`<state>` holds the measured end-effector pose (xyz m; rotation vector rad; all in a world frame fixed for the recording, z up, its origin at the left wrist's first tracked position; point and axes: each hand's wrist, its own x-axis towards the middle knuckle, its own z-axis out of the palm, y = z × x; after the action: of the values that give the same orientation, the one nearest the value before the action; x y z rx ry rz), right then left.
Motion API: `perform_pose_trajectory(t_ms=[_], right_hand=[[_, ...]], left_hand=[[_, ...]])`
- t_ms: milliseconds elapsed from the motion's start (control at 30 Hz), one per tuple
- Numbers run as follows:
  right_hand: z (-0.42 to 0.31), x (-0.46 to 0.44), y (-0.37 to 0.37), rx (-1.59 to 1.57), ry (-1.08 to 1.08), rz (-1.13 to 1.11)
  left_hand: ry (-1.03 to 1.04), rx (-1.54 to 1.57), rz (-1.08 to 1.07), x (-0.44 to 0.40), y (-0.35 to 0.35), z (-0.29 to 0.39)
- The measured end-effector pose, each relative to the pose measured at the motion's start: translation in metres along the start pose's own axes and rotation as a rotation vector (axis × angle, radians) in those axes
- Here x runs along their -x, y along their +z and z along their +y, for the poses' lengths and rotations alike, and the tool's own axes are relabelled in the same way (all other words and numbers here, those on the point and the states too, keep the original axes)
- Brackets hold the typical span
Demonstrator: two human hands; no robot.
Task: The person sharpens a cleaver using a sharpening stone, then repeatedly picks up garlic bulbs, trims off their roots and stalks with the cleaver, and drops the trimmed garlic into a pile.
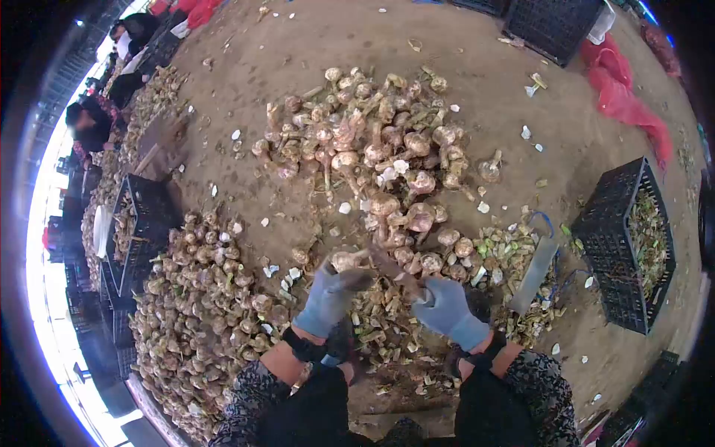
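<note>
My left hand [329, 298], in a blue-grey glove, is closed around a garlic bulb [346, 261] whose stem points right. In my gloved right hand [447, 309] is a knife with a brownish blade [395, 272]; its handle is hidden in the fingers. The blade's tip lies close to the stem, and whether they touch I cannot tell. Just beyond both hands spreads a heap of garlic with long stems [380, 141]. Cut stem pieces [395, 324] cover the ground below, between my legs. Left of my left hand lies a big pile of trimmed garlic bulbs [201, 298].
A black crate [618, 246] with green and brown scraps leans at the right. Another black crate [141, 231] stands at the left. A flat grey strip [535, 276] lies by my right leg. Red netting [625, 97] is at the back right. Other people [93, 123] sit far left.
</note>
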<state>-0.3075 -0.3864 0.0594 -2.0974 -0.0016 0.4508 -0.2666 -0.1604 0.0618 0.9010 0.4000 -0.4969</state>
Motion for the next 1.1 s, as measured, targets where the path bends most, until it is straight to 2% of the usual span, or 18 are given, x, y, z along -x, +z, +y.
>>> perform_pose_trajectory(t_ms=[100, 233, 300, 333, 400, 467, 500, 533, 600, 633, 733, 767, 800, 833, 900, 933, 1000, 1100], right_hand=[[0.001, -0.009, 0.012, -0.038, -0.036, 0.005], [0.051, -0.01, 0.032, 0.063, 0.022, -0.12], [0.117, 0.003, 0.047, 0.187, 0.103, -0.146], [0.12, 0.006, 0.044, 0.305, 0.196, -0.177], [0.098, 0.013, 0.009, 0.194, 0.256, -0.135], [0.091, 0.011, -0.012, 0.097, 0.301, -0.091], [0.101, 0.004, -0.013, -0.028, 0.262, 0.052], [0.106, 0.0, -0.014, -0.156, 0.225, 0.196], [0.098, -0.01, -0.024, -0.156, 0.233, 0.222], [0.092, -0.014, -0.027, -0.152, 0.241, 0.244], [0.089, -0.012, -0.024, -0.101, 0.17, 0.278], [0.094, -0.009, -0.022, -0.068, 0.164, 0.272], [0.106, -0.008, -0.015, -0.259, 0.185, 0.24], [0.107, -0.004, -0.015, -0.254, 0.183, 0.241], [0.102, 0.001, -0.018, -0.228, 0.175, 0.233], [0.095, 0.003, -0.026, -0.076, 0.152, 0.236], [0.099, -0.001, -0.027, -0.062, 0.161, 0.227], [0.085, -0.007, -0.035, 0.001, 0.186, 0.198]], left_hand=[[-0.103, 0.215, -0.102, 0.007, 0.007, -0.011], [-0.175, 0.429, -0.088, 0.012, 0.006, -0.006], [0.15, 0.383, -0.109, 0.023, -0.024, 0.021], [0.27, 0.486, -0.053, 0.033, -0.041, 0.048], [0.532, 0.676, 0.03, 0.053, -0.074, 0.103], [0.614, 0.836, -0.005, 0.068, -0.119, 0.145], [0.606, 0.871, 0.17, 0.073, -0.131, 0.154], [0.589, 0.901, 0.346, 0.073, -0.135, 0.158], [0.512, 0.564, 0.574, 0.024, -0.116, 0.123], [0.501, -0.204, 0.528, -0.001, -0.101, 0.101], [0.276, -1.155, 0.126, -0.079, -0.048, 0.009], [0.046, -0.596, 0.177, -0.101, -0.017, -0.007], [-0.176, -0.034, 0.212, -0.118, 0.007, -0.018], [-0.223, -0.135, 0.207, -0.145, 0.004, -0.035], [-0.25, -0.439, 0.467, -0.176, 0.014, -0.057], [-0.251, -0.441, 0.467, -0.176, 0.01, -0.06], [-0.274, -0.248, 0.316, -0.172, 0.0, -0.061], [-0.287, -0.307, 0.279, -0.13, 0.034, -0.043]])
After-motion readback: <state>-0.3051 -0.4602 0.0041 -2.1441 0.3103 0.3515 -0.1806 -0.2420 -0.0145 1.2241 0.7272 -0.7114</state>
